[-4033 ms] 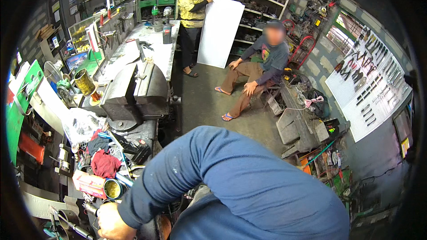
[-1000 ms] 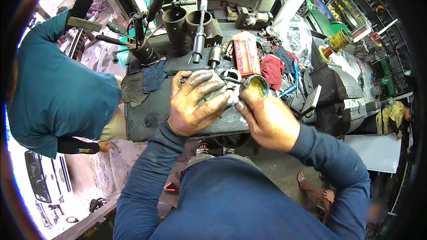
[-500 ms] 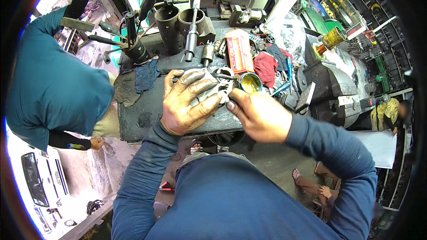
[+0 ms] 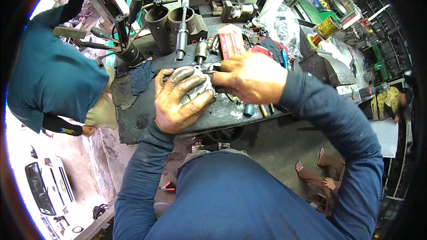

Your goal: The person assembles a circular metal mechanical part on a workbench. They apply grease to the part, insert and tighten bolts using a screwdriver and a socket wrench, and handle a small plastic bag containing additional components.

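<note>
Over the near part of the dark workbench (image 4: 147, 122), my left hand (image 4: 175, 106) wraps its blackened fingers round a silver cast-metal housing (image 4: 194, 90). On the housing's right side is my right hand (image 4: 253, 79), slightly blurred, its fingers pinched together. A dark narrow piece (image 4: 207, 72) shows between the two hands, at the right fingertips. Whether the right fingers grip it is hidden. Just beyond the housing stands a small metal cylinder with a shaft (image 4: 201, 51). Behind my right hand is a red and white box (image 4: 231, 42), partly covered.
Two dark metal tubes (image 4: 158, 27) and a stepped shaft (image 4: 182, 40) stand at the back. Dark rags (image 4: 142, 78) lie on the left. A person in a teal shirt (image 4: 62, 71) stands left of the bench. Another person's legs (image 4: 311, 175) show at lower right.
My right hand has moved up from the housing's near edge to its right side. It now hides the can of yellowish grease. The left hand keeps its hold on the housing.
</note>
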{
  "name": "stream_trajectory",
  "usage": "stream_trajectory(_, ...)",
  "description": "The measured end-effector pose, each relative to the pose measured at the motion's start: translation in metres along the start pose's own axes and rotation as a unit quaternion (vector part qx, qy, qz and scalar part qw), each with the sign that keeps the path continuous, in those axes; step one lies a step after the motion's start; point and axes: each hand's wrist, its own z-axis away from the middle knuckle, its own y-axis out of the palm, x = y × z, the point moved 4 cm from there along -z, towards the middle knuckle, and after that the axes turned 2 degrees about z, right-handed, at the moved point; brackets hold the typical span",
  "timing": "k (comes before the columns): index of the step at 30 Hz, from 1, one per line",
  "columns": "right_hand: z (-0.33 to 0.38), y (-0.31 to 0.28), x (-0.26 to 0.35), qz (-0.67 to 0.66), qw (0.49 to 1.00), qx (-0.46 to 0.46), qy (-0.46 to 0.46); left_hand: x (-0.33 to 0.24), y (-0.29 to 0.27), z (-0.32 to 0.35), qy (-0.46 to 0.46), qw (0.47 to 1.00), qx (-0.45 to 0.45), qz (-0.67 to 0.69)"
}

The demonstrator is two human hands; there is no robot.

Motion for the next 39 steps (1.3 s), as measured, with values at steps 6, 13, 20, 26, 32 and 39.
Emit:
stream_trajectory(6,0.028,0.014,0.041,-0.133,0.964,-0.072,0.219,-0.001,0.001,0.001,-0.01,1.0,-0.003,0.0)
stream_trajectory(13,0.003,-0.001,-0.016,-0.002,0.996,-0.038,-0.077,-0.002,0.0,0.001,0.004,1.0,0.007,-0.007)
stream_trajectory(20,-0.015,-0.017,-0.009,0.126,0.986,-0.022,-0.107,0.0,0.001,0.003,0.004,1.0,0.014,-0.008)
stream_trajectory(26,-0.009,-0.007,-0.013,0.024,0.995,0.0,-0.093,0.0,0.001,0.003,-0.002,1.0,0.007,-0.005)
stream_trajectory(32,-0.002,0.001,0.001,-0.001,1.0,0.023,-0.006,-0.001,0.003,0.003,-0.012,1.0,0.007,0.005)
stream_trajectory(39,0.029,0.004,0.036,-0.181,0.961,-0.083,0.192,0.007,0.006,0.006,-0.037,0.997,-0.031,0.052)
